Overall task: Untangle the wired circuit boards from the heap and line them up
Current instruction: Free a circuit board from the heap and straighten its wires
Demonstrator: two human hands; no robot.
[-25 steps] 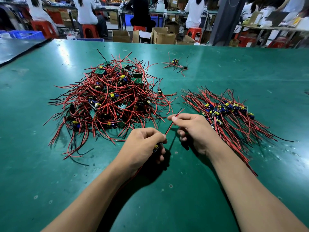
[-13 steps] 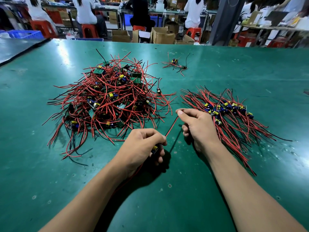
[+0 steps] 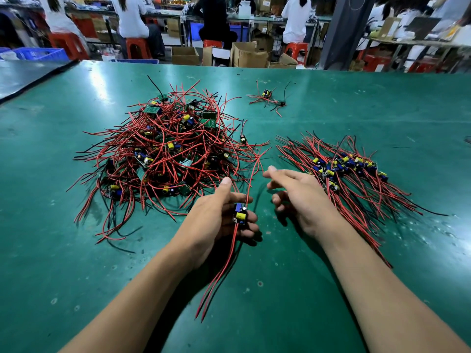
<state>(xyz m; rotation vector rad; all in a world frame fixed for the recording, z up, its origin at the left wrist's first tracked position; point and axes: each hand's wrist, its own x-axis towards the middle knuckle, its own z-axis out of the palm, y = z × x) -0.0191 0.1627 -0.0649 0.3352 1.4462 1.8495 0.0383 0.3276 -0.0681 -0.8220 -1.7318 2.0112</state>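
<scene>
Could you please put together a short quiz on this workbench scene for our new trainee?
1. True or false: the left hand holds a circuit board with red wires hanging from it.
2. Multiple choice: where does the lined-up row lie relative to the heap? A) on the person's left of it; B) on the person's right of it; C) on top of it.
3. Short answer: which hand holds nothing?

Key: 1. True. 2. B. 3. The right hand, its fingers loosely spread.
</scene>
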